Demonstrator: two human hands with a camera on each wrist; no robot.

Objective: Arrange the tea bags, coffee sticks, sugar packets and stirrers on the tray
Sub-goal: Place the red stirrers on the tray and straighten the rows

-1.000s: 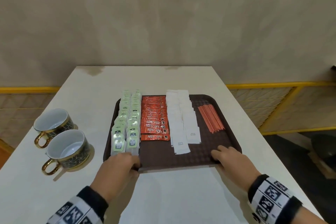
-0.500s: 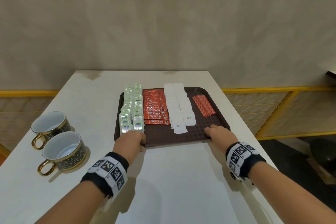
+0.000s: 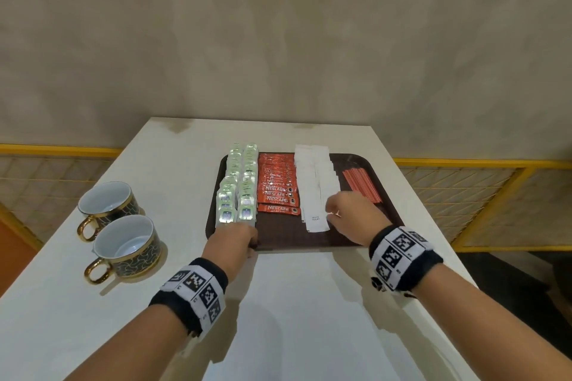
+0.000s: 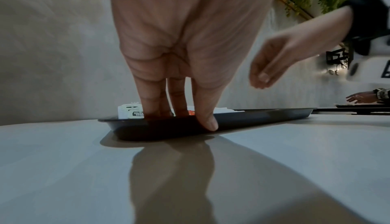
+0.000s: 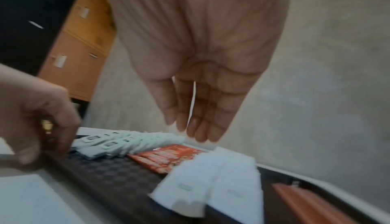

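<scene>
Left hand (image 3: 232, 237) pinching tray (image 3: 322, 240) rim — right hand (image 3: 351, 214) above, grip loose, empty.

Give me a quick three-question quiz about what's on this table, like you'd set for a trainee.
1. True or false: the left hand grips the tray at its near edge.
2. Which row lies between the tea bags and the sugar packets? A) stirrers B) coffee sticks C) cups
3. Fill in: the right hand hovers above the tray, open and holding ____.

Key:
1. True: fingers over the rim, thumb on the outer wall.
2. B: the coffee sticks; the stirrers lie at the right end and the cups stand off the tray.
3. Nothing.
</scene>
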